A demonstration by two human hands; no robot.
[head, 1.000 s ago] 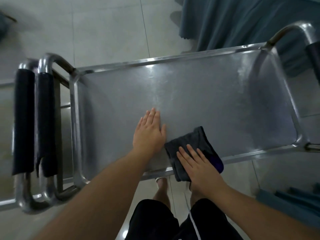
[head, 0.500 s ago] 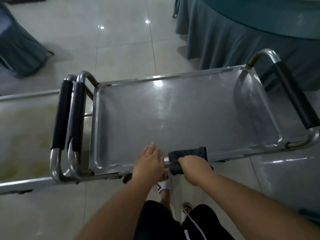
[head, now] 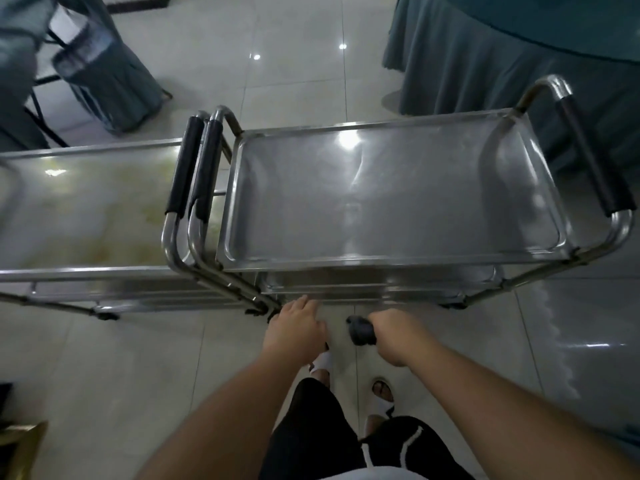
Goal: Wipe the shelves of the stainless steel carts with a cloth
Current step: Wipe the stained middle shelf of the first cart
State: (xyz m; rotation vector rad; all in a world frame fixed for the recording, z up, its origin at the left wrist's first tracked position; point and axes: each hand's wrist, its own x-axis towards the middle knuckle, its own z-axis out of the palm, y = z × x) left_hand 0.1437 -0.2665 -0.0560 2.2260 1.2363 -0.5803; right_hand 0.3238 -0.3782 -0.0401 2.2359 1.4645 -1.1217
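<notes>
Bunched into a dark wad, the cloth [head: 361, 330] is gripped in the curled fingers of the right hand [head: 394, 336], below the near edge of the cart [head: 391, 263]. Relaxed fingers are kept on the left hand [head: 294, 329], nothing held.

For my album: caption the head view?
Right hand grips dark cloth below steel cart; left hand open.

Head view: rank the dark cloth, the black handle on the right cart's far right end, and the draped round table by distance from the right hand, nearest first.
1. Dark cloth: bunched in the grip of the right hand, below the cart's near edge.
2. Black handle: at the cart's right end, up and to the right.
3. Draped round table: beyond the cart, top right.
</notes>
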